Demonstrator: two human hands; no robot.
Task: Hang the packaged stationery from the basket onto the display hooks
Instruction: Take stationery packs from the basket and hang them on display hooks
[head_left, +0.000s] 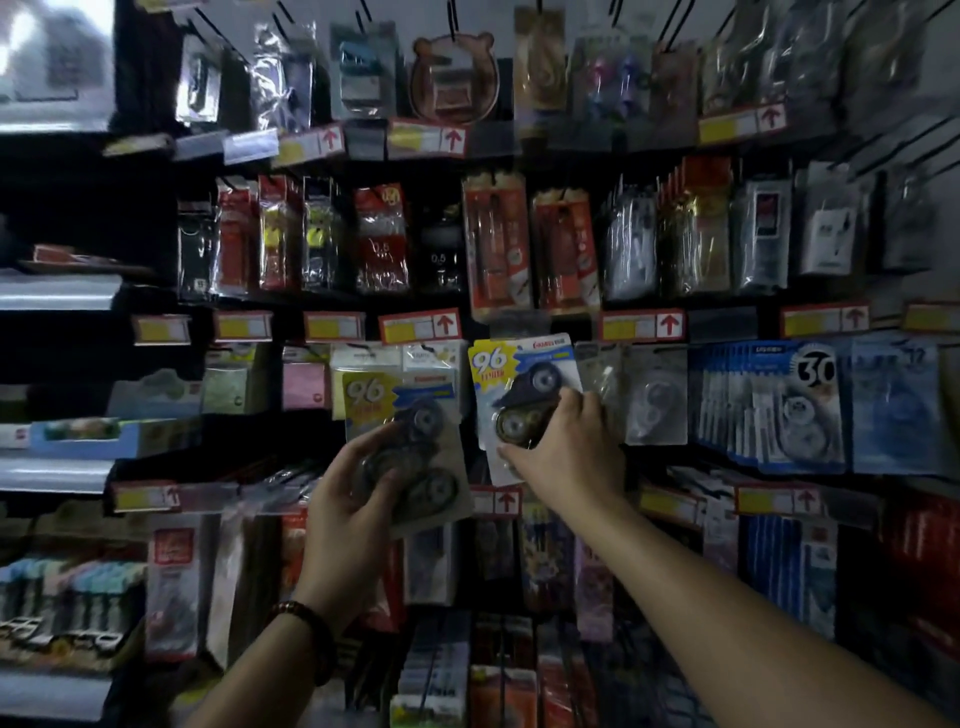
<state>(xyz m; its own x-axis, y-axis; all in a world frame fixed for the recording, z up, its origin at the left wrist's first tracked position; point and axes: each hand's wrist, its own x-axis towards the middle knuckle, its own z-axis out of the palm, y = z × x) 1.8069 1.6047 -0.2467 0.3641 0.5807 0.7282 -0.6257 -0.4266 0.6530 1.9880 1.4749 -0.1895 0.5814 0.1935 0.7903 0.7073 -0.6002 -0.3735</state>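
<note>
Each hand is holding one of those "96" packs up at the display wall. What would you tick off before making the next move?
1. Right hand has a firm hold on the right 96 pack: ok, fingers curl round its lower half.
2. Left hand holds the left 96 pack: ok.
3. Right 96 pack's printed face points outward: ok.
4. Right 96 pack's hang hole threaded: cannot tell, its top edge is dim and blurred.
5. Left 96 pack hung: not ok, it sits tilted in the hand.
6. Spot suits the goods: ok, the clear tape packs hang just beside.
</note>
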